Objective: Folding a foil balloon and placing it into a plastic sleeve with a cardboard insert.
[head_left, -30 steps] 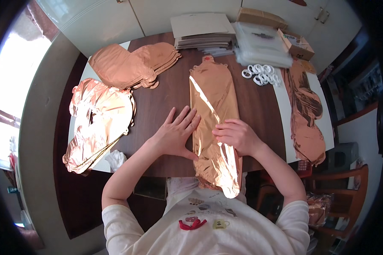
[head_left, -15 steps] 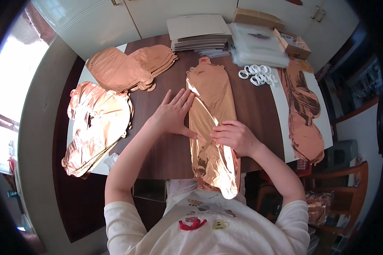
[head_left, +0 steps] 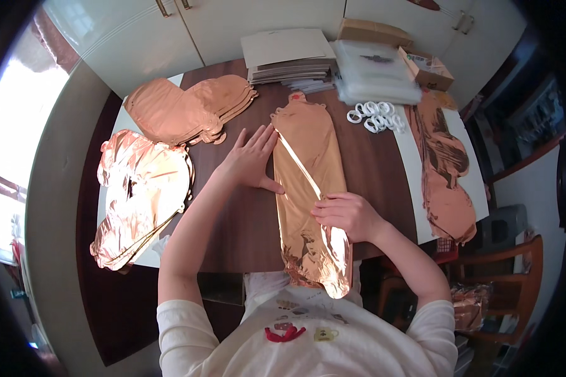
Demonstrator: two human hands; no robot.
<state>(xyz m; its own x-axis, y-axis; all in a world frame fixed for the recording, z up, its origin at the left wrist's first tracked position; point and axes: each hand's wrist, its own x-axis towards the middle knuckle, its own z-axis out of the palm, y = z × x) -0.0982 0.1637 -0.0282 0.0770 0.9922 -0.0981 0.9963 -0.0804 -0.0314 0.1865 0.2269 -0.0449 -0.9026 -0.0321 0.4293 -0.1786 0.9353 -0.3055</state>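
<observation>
A flat, copper-coloured foil balloon (head_left: 308,141), folded into a long strip, lies lengthwise before me and hangs over the table's near edge. A bright diagonal crease crosses it. My left hand (head_left: 252,160) rests open along its left edge, fingers stretched, thumb touching the foil. At the right edge my right hand (head_left: 348,217) is closed, its bent fingers pinching or pressing the foil at the crease; the thumb is hidden. To the left lie a stack of dull copper foil balloons (head_left: 188,107) and a shinier pile (head_left: 148,185).
Behind stand a stack of grey cardboard sheets (head_left: 289,50), clear plastic sleeves (head_left: 374,72) and a small open carton (head_left: 426,66). Several white ribbon rolls (head_left: 376,117) lie in front of the sleeves. More copper foil (head_left: 446,173) covers the right side. A wooden chair (head_left: 528,276) stands at lower right.
The view has tilted slightly. My right hand has slid a little toward me along the foil's edge, and my left hand a little away. The foil looks flatter along the crease.
</observation>
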